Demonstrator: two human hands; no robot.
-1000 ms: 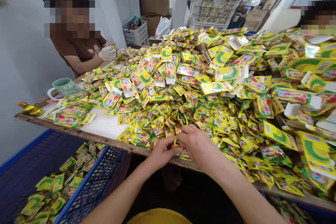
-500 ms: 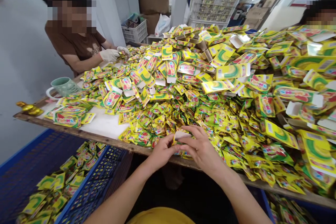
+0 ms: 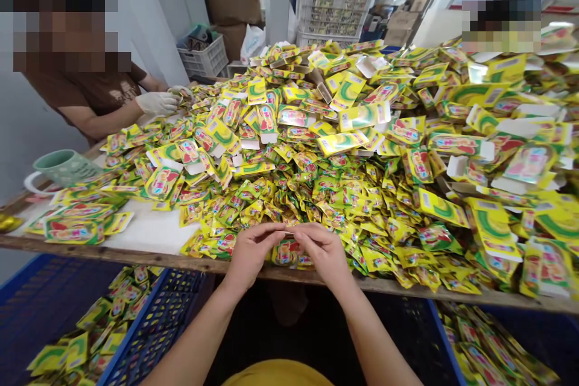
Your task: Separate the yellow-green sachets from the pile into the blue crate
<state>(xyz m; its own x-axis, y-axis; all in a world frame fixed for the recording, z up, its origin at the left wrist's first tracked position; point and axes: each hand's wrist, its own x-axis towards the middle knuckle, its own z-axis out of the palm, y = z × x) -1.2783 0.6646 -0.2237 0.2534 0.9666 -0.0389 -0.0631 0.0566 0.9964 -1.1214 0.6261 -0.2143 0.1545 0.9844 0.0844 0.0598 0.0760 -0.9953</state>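
Note:
Both my hands meet at the table's front edge around one small yellow and green box (image 3: 286, 251), whose printed face shows between them. My left hand (image 3: 253, 253) grips its left side, with the fingertips at the top edge. On the other side my right hand (image 3: 323, 251) holds the box, thumb and fingers pressed near its upper end. Just beyond my fingers lie many small shiny sachets (image 3: 335, 199). Farther back rises a big heap of yellow cartons (image 3: 353, 114), several with white flaps open.
Blue crates (image 3: 149, 301) holding cartons stand below the wooden table edge (image 3: 190, 259). A green mug (image 3: 67, 167) and stacked cartons (image 3: 75, 226) are at the left. A person in white gloves (image 3: 158, 102) works there; another head shows at the back right.
The view has shifted right. My hands have drawn closer together, and the box between them now shows its printed face below my fingers.

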